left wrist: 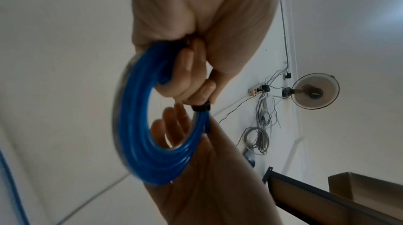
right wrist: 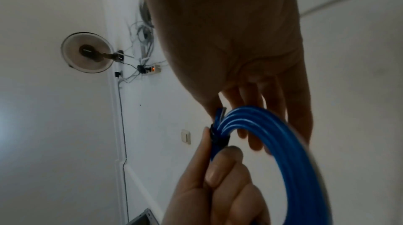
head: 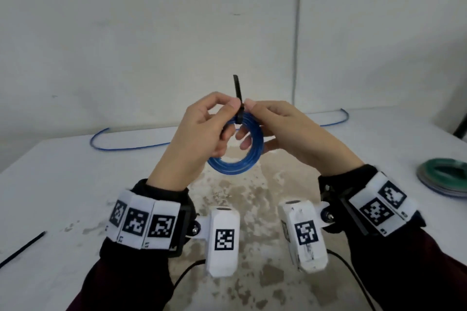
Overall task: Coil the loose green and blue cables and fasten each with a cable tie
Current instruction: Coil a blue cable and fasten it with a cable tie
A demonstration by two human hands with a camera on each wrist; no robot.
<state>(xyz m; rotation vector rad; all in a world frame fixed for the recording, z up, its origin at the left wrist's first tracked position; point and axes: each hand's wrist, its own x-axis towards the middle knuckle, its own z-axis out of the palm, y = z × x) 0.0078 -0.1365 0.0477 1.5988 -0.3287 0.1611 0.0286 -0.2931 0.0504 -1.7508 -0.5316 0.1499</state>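
Observation:
Both hands hold the coiled blue cable upright above the table. A black cable tie is wrapped round the top of the coil, its tail pointing straight up between my thumbs. My left hand grips the coil just left of the tie, fingers curled round the strands. My right hand pinches the coil just right of the tie, thumb on top and fingers reaching through the ring. The tie's band cinches the strands. The coiled green cable lies on the table at the far right.
A loose length of blue cable runs along the back of the white table. A second black cable tie lies near the left front edge. A wall stands close behind the table.

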